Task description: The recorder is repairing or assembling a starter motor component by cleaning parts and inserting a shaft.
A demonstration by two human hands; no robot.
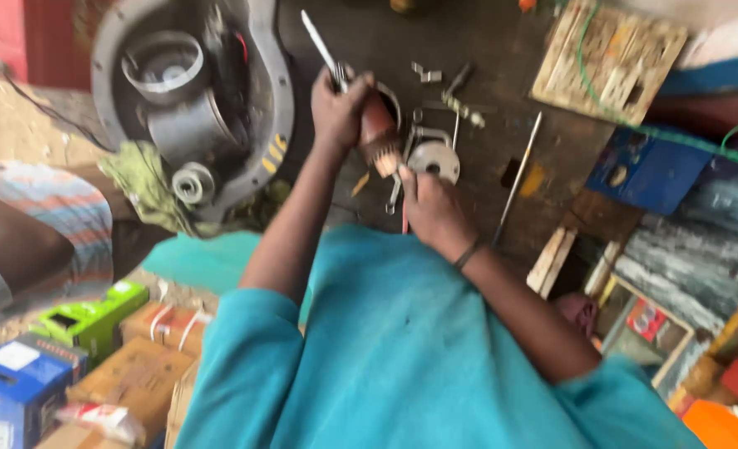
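Far left of the hands: grey round gear housing (pixel 190 100) on the floor. Left hand (pixel 340 108) clenched round a reddish-brown cylindrical part (pixel 377 125), with a thin metal blade (pixel 319 41) rising from the fist. Just right: metal disc (pixel 435 160) at the right hand (pixel 431 208); blurred, cannot tell its grip. Probably working the part's end; needs a steady hold.

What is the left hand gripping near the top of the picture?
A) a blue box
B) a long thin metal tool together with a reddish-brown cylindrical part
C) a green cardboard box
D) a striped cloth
B: the left hand is closed around a thin metal tool that sticks up past it and a reddish-brown cylindrical part, while the right hand rests just below.
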